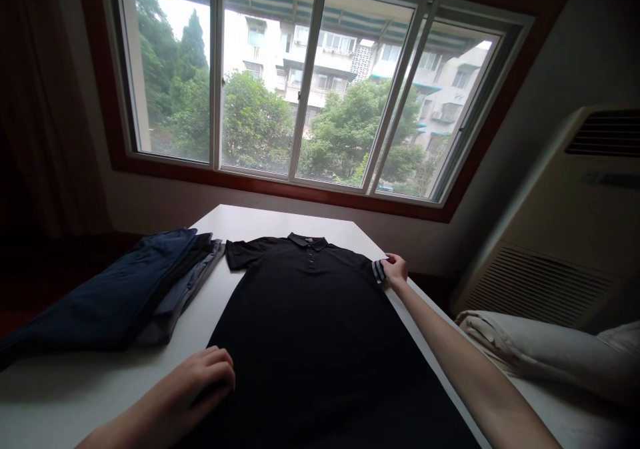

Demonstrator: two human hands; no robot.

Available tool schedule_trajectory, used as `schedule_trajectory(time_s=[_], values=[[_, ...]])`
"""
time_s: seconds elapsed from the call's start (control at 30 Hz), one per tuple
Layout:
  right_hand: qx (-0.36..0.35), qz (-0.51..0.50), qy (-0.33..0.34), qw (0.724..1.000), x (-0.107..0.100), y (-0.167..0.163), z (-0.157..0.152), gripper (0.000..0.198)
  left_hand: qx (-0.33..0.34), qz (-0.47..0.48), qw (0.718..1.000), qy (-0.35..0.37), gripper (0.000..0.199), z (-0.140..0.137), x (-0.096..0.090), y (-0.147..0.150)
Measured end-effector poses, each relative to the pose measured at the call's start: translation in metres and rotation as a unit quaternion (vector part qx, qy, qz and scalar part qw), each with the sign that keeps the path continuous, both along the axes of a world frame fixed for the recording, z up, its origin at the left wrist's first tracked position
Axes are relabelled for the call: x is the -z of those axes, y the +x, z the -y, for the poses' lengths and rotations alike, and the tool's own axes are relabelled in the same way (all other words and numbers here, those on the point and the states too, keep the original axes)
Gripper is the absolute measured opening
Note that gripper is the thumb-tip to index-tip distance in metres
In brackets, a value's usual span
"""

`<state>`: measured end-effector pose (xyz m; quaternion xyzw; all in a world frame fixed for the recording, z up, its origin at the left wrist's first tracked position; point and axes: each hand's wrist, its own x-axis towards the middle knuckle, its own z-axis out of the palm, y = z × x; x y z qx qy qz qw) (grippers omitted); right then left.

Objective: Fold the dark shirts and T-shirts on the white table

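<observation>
On the table [280, 219], right hand [395, 270] fingers pinch the polo shirt [310, 315] sleeve

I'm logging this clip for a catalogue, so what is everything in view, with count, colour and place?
polo shirt: 1, black, spread flat on the table centre
table: 1, white, below the window
folded clothes: 1 stack, dark blue and grey, table left
window: 1, white-framed sliding panes, back wall
air conditioner: 1, beige, right
bedding: 1 heap, cream, lower right
left hand: 1, on the shirt's lower left edge
right hand: 1, fingers on the striped sleeve cuff
</observation>
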<state>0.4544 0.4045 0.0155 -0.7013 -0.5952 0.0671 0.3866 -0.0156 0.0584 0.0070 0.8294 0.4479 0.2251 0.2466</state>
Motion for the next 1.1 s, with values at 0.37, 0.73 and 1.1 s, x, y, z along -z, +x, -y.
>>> schedule_trajectory(time_s=[0.37, 0.73, 1.1], values=[[-0.217, 0.327, 0.038, 0.919, 0.024, -0.065, 0.018, 0.038, -0.014, 0.001, 0.999, 0.034, 0.016, -0.004, 0.013, -0.001], [-0.177, 0.257, 0.094, 0.945, 0.053, -0.056, 0.024, 0.026, -0.001, -0.031, 0.999, 0.021, 0.016, 0.001, -0.002, 0.000], [-0.216, 0.207, 0.072, 0.951, 0.064, -0.051, 0.009, 0.025, -0.031, -0.011, 0.999, 0.027, 0.014, 0.004, -0.009, 0.001]])
